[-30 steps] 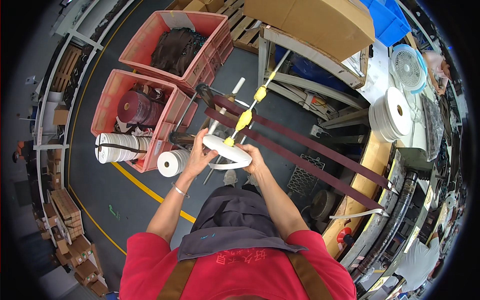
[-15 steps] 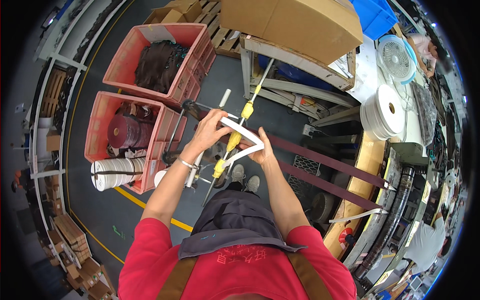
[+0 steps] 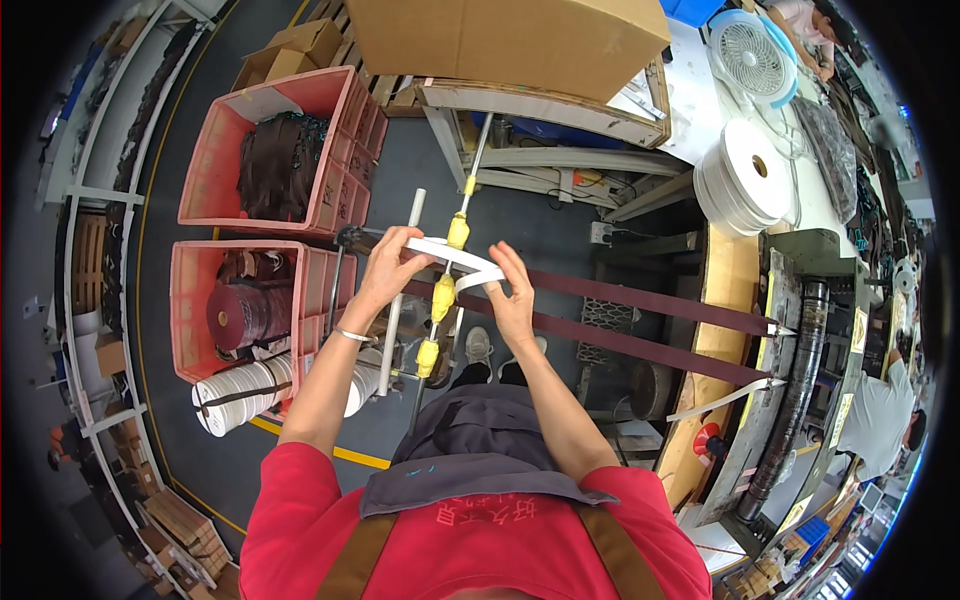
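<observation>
Two hands: left hand point(image 3: 385, 268) and right hand point(image 3: 512, 296) are both gripping a white band point(image 3: 455, 258), looped over a rod point(image 3: 447, 290) with yellow sleeves, in front of the chest.
Handling: band is lying flat; keeping it untwisted and evenly taut looks advisable.
Nearby: pink crates point(image 3: 262, 250) are standing left.
Hidden: band's ends and rod's lower mount are being obscured.
</observation>
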A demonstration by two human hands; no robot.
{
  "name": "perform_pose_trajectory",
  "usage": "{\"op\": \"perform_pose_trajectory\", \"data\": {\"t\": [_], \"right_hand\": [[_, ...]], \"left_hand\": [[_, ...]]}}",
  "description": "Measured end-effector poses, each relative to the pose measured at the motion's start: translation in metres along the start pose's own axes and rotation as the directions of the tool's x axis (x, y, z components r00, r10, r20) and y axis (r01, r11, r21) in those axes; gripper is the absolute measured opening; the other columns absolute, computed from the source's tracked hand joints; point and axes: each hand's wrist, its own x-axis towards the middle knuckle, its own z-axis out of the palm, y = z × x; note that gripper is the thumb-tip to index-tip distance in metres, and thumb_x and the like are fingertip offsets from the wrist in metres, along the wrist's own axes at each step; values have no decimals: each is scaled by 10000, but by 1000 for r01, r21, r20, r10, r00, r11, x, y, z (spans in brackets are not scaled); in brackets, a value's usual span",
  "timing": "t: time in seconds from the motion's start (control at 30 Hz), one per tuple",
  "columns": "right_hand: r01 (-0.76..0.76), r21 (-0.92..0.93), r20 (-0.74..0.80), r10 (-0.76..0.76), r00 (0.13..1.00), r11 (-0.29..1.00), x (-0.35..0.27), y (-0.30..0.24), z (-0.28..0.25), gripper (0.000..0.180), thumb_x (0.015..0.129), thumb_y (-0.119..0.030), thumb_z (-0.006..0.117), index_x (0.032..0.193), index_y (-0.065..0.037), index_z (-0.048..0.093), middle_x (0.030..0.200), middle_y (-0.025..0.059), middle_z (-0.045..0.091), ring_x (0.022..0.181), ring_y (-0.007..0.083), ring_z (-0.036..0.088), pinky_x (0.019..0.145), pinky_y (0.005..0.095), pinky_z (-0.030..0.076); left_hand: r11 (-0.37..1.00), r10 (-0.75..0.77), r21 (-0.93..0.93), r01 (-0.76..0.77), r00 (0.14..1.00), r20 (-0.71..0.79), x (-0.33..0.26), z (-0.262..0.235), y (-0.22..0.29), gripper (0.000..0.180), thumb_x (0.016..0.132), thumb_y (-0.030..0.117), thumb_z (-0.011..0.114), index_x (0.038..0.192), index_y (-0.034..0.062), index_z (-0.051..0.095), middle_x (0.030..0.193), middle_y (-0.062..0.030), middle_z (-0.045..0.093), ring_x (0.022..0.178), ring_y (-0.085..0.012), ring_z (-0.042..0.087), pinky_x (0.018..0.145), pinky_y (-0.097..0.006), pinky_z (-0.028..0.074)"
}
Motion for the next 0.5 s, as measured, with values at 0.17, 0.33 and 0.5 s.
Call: {"op": "perform_pose_trajectory", "data": {"t": [0.17, 0.33, 0.5], "right_hand": [[-106, 334, -183, 175, 967, 937, 2, 16, -12, 230, 874, -149, 494, 1036, -2, 563, 1034, 123, 583, 985, 198, 541, 857, 300, 414], [-279, 671, -148, 492, 858, 687, 8, 14, -44, 186, 864, -138, 498, 979, -7, 563, 933, 123, 610, 881, 196, 585, 791, 294, 457], [-238, 33, -35, 239, 970, 971, 10, -14, -40, 139, 806, -79, 565, 903, 5, 619, 808, 48, 612, 715, 119, 563, 645, 245, 445]], "left_hand": [[1000, 15, 1, -15, 1000, -10, -1, 0, 1, 280, 738, 84, 639, 972, 1, 510, 883, -44, 501, 723, -109, 551, 650, -230, 461], [995, -51, -84, 50, 999, -9, -4, 1, -2, 296, 728, 88, 649, 975, 2, 510, 878, -33, 498, 731, -99, 550, 632, -222, 464], [1000, -21, -23, 21, 999, -26, -5, 2, 2, 302, 733, 102, 649, 982, -1, 511, 876, -38, 502, 737, -101, 550, 629, -229, 463]]}}
